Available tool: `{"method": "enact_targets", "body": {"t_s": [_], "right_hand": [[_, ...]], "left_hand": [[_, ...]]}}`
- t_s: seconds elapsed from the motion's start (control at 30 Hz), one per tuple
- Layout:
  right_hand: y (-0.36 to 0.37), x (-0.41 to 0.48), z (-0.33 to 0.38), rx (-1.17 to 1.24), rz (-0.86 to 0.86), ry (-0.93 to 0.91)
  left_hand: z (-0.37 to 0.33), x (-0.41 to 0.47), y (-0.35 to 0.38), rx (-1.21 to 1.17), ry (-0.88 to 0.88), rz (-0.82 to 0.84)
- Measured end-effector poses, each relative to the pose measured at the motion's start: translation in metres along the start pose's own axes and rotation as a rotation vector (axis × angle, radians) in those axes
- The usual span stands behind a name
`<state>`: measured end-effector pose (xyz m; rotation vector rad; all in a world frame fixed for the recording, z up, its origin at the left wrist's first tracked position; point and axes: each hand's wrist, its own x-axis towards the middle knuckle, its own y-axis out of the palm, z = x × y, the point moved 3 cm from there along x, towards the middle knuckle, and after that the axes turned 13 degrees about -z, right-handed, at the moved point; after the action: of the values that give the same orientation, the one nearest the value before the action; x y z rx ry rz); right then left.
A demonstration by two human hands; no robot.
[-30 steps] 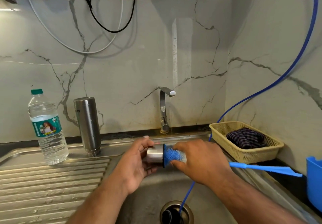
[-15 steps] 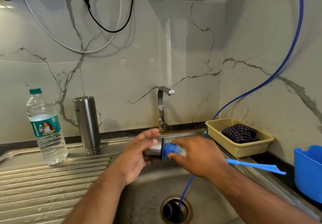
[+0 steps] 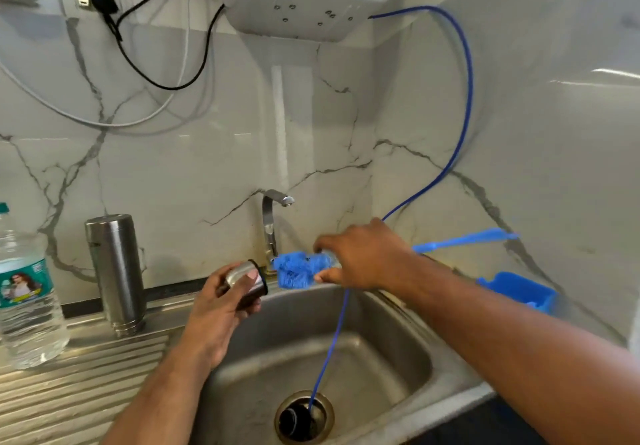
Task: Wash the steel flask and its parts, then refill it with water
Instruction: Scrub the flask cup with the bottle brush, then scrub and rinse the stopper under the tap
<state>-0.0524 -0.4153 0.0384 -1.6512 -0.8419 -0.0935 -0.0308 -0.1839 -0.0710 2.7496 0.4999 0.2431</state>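
Flask cap point(image 3: 238, 270) in curled left fingers point(image 3: 250, 277)

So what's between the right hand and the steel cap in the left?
The brush's blue bristle head, held by the right hand, near the steel cap; head view.

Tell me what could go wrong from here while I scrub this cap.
The steel cap sits in the left hand above the sink; if wet, it may slip and fall in. The brush in the right hand has a long handle sticking out sideways, and the blue tube runs just under that hand, so a stroke could snag it.
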Motion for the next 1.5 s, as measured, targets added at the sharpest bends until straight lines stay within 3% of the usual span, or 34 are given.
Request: {"method": "enact_targets", "body": {"t_s": [0.2, 0.33, 0.53, 1.07, 1.5], "right_hand": [[-0.083, -0.004, -0.053, -0.352, 0.151, -0.079], [-0.112, -0.013, -0.102, -0.579, 0.273, -0.016], [-0.111, -0.04, -0.142, -0.775, 0.48, 0.04], [-0.02, -0.084, -0.165, -0.656, 0.671, 0.026], [-0.038, -0.075, -0.175, -0.667, 0.575, -0.124]], "left_hand": [[0.028, -0.039, 0.055, 0.127, 0.139, 0.19], [0.04, -0.054, 0.065, 0.286, 0.228, 0.29], [0.036, -0.063, 0.066, 0.362, 0.31, 0.278], [0.04, -0.058, 0.063, 0.337, 0.256, 0.332], [0.045, -0.052, 0.057, 0.339, 0.219, 0.325]]}}
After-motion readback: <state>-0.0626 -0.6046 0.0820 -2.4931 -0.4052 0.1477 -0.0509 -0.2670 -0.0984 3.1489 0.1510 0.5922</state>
